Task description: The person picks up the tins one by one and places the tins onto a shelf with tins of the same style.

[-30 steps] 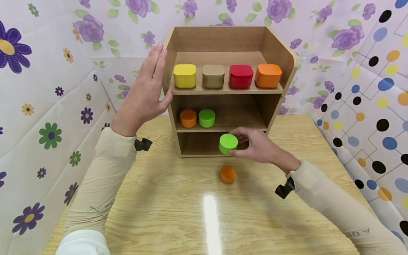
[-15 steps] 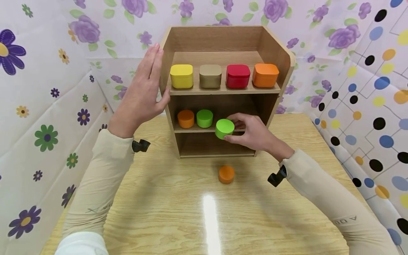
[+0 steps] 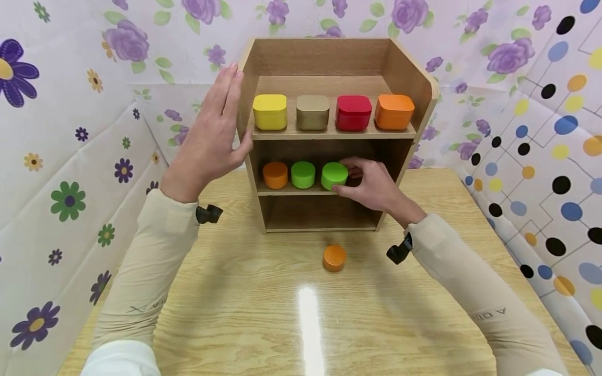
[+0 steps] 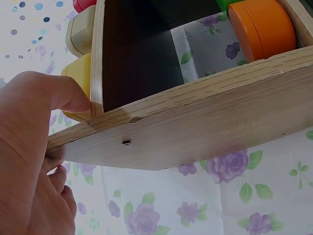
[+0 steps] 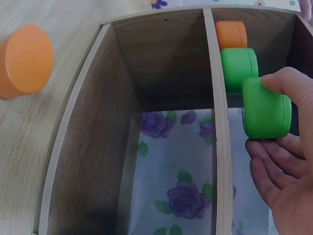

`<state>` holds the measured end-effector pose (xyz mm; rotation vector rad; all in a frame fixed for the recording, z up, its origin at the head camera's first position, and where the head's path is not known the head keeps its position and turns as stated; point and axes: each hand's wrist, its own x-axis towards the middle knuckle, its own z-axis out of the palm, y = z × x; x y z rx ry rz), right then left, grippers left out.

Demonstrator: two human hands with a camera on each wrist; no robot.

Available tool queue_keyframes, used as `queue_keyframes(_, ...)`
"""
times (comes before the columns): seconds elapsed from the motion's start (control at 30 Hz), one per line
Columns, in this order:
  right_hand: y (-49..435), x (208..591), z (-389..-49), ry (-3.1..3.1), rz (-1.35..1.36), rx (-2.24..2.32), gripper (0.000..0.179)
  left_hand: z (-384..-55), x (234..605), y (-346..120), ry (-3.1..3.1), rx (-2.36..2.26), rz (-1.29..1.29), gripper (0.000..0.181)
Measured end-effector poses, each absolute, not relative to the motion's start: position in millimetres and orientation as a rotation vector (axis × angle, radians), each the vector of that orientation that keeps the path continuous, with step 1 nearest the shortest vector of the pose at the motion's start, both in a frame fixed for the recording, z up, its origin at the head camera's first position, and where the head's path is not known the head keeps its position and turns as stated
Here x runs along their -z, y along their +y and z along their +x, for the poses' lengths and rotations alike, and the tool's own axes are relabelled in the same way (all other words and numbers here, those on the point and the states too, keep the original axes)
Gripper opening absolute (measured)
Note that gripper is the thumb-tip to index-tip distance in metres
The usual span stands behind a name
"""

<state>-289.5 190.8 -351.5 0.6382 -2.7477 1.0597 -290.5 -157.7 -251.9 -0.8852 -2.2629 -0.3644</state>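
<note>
With thumb and fingers, my right hand (image 3: 371,183) pinches a round green box (image 3: 334,176) at the front of the middle shelf. Whether its base touches the board, I cannot tell. To its left on that shelf stand another green round box (image 3: 303,175) and an orange round box (image 3: 275,175). My left hand (image 3: 209,130) rests on the left side of the wooden shelf unit (image 3: 324,134), fingers straight in the head view. Its thumb (image 4: 68,93) lies at the panel's front edge in the left wrist view. A second orange round box (image 3: 334,258) is on the table before the unit.
Along the top shelf stand yellow (image 3: 270,112), olive (image 3: 312,113), red (image 3: 354,113) and orange (image 3: 394,112) rounded-square boxes. The bottom compartment (image 3: 322,213) lies below the middle shelf. Patterned cloth (image 3: 531,156) hangs behind and on both sides of the table (image 3: 244,303).
My right hand has raised the green box from in front of the bottom compartment up to the middle shelf, beside the other green one. The left hand stays at the unit's side.
</note>
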Motion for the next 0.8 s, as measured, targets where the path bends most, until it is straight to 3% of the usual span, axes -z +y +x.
queue_keyframes(0.8, 187.9, 364.3, -305.8, -2.778, 0.57, -1.075, 0.061, -290.4, 251.8, -158.2, -2.241, 0.395, -0.901, 0.084)
